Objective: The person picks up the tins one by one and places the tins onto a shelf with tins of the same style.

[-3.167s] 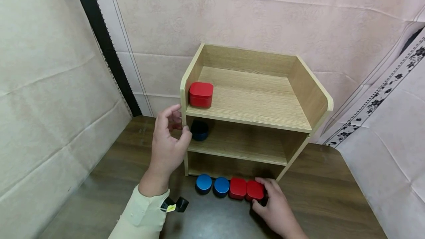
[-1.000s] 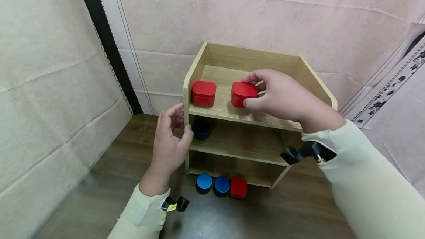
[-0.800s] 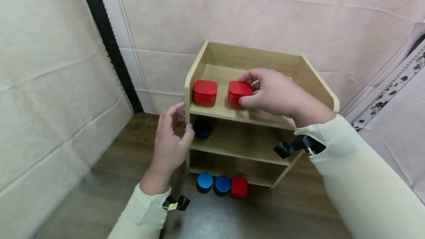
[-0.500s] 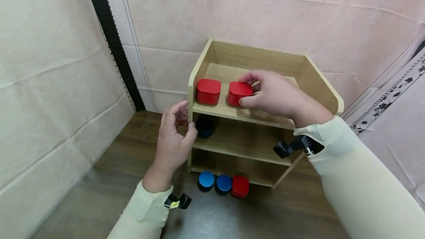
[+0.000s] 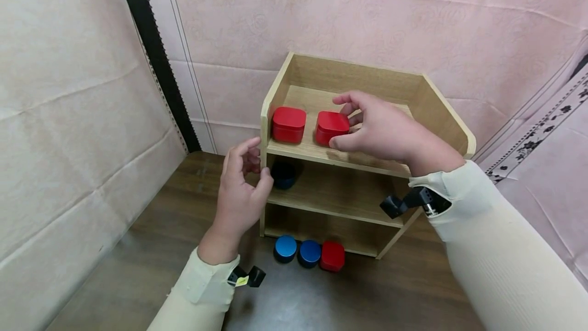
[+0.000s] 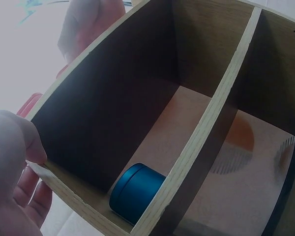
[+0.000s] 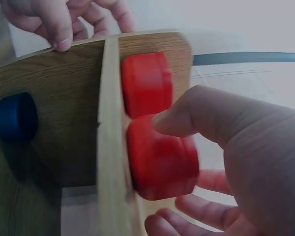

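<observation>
Screened-off wood-grain tabletop [image 5: 161,229], room type unclear, pale cloth hangings [image 5: 381,19] on three sides, floral-printed border [image 5: 539,133]

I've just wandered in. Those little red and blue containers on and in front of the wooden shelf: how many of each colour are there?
Red square containers: 3 (2 on the top shelf, 1 on the table)
Blue round containers: 3 (1 on the middle shelf, 2 on the table)
Total: 6
</observation>
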`<move>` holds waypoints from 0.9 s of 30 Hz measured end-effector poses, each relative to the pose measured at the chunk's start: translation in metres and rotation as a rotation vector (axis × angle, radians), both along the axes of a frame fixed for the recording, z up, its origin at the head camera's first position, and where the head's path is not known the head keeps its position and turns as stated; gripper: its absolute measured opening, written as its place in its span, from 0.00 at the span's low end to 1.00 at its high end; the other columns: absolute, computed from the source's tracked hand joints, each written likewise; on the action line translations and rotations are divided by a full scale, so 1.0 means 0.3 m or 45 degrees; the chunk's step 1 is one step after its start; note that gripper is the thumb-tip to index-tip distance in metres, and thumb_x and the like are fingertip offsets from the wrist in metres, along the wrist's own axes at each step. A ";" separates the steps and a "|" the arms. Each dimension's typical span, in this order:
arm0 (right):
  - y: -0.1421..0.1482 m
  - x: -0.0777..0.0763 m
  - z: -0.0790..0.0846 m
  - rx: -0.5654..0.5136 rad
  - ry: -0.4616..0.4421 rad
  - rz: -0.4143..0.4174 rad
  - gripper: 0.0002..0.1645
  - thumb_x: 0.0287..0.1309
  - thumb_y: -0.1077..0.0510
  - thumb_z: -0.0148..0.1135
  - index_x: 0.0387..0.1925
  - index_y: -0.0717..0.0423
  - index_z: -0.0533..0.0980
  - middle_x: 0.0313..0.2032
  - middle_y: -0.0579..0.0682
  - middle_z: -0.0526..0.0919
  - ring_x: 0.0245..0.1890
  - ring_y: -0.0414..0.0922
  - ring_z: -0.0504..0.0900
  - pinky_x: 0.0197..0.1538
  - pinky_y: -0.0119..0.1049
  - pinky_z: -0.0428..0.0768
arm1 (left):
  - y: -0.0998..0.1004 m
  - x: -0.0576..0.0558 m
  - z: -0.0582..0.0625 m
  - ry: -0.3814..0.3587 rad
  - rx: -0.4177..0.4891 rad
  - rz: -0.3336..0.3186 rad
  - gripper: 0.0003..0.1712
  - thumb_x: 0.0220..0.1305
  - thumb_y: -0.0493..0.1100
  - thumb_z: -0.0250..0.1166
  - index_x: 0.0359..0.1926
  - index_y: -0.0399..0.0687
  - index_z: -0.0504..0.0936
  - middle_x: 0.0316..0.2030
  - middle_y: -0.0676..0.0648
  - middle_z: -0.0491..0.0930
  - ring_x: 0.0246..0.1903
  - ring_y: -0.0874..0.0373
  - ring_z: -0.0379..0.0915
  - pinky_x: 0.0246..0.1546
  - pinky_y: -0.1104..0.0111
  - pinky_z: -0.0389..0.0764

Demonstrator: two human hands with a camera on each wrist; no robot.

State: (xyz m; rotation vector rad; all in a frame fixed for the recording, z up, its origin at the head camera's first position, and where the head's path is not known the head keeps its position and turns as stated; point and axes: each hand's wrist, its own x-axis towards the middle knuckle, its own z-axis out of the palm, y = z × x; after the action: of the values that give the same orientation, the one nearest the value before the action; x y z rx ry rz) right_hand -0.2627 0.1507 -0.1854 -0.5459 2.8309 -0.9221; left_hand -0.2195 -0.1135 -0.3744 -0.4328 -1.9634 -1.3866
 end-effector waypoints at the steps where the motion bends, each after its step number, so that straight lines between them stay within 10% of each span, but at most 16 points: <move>1: 0.004 0.004 0.004 -0.009 0.002 -0.003 0.53 0.63 0.49 0.82 0.83 0.44 0.66 0.71 0.54 0.76 0.71 0.56 0.81 0.71 0.56 0.83 | 0.000 -0.001 0.000 0.003 0.001 -0.003 0.38 0.71 0.28 0.68 0.78 0.49 0.71 0.59 0.40 0.76 0.53 0.54 0.77 0.53 0.54 0.87; 13: 0.058 0.119 0.060 -0.044 0.157 -0.117 0.54 0.62 0.40 0.83 0.84 0.33 0.65 0.80 0.45 0.70 0.79 0.51 0.70 0.77 0.62 0.75 | 0.001 -0.007 -0.006 0.038 0.004 0.005 0.37 0.70 0.27 0.67 0.77 0.47 0.71 0.58 0.39 0.77 0.51 0.57 0.77 0.50 0.51 0.89; 21: 0.109 0.218 0.029 -0.210 0.315 -0.077 0.56 0.60 0.48 0.86 0.84 0.42 0.66 0.81 0.47 0.69 0.78 0.53 0.70 0.82 0.63 0.72 | 0.003 -0.010 -0.009 0.038 0.004 0.009 0.37 0.70 0.28 0.67 0.77 0.47 0.71 0.57 0.39 0.77 0.51 0.56 0.77 0.51 0.57 0.87; 27: 0.135 0.313 -0.039 -0.357 0.426 -0.078 0.54 0.56 0.58 0.89 0.80 0.42 0.71 0.75 0.41 0.73 0.73 0.42 0.73 0.76 0.31 0.77 | 0.005 -0.009 -0.009 0.027 0.006 0.010 0.37 0.70 0.27 0.67 0.77 0.48 0.71 0.58 0.39 0.77 0.51 0.56 0.77 0.51 0.55 0.88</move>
State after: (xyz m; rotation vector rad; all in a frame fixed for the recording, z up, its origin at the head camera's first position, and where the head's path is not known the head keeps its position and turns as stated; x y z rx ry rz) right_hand -0.1687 0.1913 -0.1972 -0.7074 3.0399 -1.3708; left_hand -0.2221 -0.1120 -0.3770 -0.4357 -1.9427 -1.3759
